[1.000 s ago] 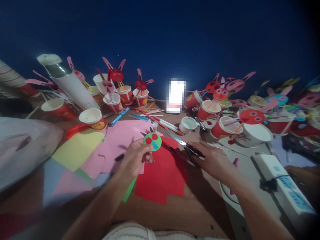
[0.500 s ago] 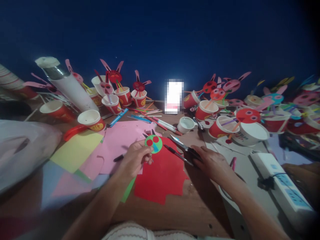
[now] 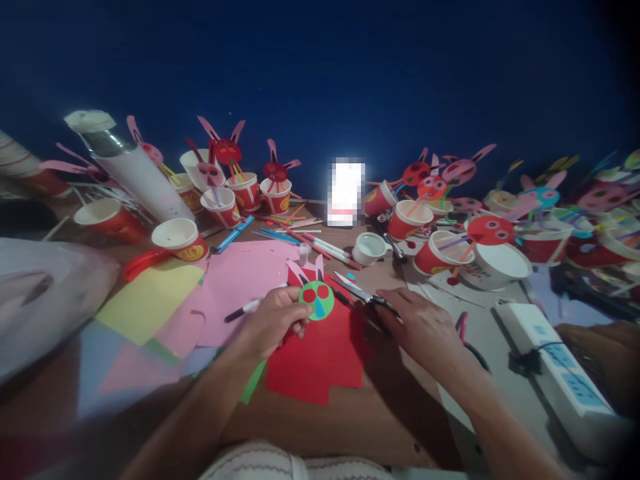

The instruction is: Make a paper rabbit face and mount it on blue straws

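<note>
My left hand (image 3: 280, 317) pinches a round green paper face (image 3: 324, 308) by its lower left edge. The face has red round eyes, a blue wedge in the middle and pink ears with dark centres. To the right, my right hand (image 3: 425, 327) lies over the dark handles of a pair of scissors (image 3: 356, 288), fingers closed on them. The silver blades point up and left, towards the face. A dark pen (image 3: 343, 298) lies partly under the blades, and a small blue scrap (image 3: 351, 276) is beside the tips. Red paper (image 3: 315, 373) spreads below both hands.
Pink paper (image 3: 240, 273) and yellow paper (image 3: 150, 300) lie left. Paper cups (image 3: 220, 208) with rabbit faces on sticks line the back. A white mug (image 3: 370, 249), a bright phone (image 3: 346, 190) and a power strip (image 3: 555, 360) stand about. A plastic bag (image 3: 45, 300) bulges at left.
My left hand has brought the green face slightly right and nearer me, and its ears now show pink. The scissors have shifted slightly over the pen. The blue scrap now shows beside the blades.
</note>
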### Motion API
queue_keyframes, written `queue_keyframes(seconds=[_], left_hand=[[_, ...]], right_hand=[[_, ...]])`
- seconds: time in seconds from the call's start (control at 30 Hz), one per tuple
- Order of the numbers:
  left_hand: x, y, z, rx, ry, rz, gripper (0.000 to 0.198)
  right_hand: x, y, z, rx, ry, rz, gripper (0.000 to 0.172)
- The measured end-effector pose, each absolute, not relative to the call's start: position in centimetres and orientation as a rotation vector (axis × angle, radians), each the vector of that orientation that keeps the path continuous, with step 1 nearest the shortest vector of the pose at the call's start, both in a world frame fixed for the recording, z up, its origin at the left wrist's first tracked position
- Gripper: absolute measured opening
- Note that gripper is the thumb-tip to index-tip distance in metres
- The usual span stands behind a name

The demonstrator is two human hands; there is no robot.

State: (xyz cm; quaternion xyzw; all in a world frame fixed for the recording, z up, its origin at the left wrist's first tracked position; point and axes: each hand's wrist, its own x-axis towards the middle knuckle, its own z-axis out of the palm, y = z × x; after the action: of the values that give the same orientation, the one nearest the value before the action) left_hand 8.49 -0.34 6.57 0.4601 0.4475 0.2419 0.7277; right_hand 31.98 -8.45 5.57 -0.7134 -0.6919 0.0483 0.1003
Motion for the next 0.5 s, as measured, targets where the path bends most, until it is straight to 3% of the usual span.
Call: queue_keyframes(seconds=[0.13, 0.23, 0.5], left_hand=[[8.7, -0.5, 6.9, 1.004, 0.962, 0.51, 0.013], [8.7, -0.5, 6.9, 0.988, 0.942, 0.5, 0.015], [8.9, -0.8, 6.8, 1.066, 0.925, 0.438, 0.011]], right_hand=[[28.9, -8.3, 6.5, -1.632, -1.702, 0.838, 0.024], [26.7, -7.9, 6.1, -1.405, -1.413, 1.276, 0.036], [24.9, -7.4, 4.2, -1.237, -1.141, 1.405, 0.027]])
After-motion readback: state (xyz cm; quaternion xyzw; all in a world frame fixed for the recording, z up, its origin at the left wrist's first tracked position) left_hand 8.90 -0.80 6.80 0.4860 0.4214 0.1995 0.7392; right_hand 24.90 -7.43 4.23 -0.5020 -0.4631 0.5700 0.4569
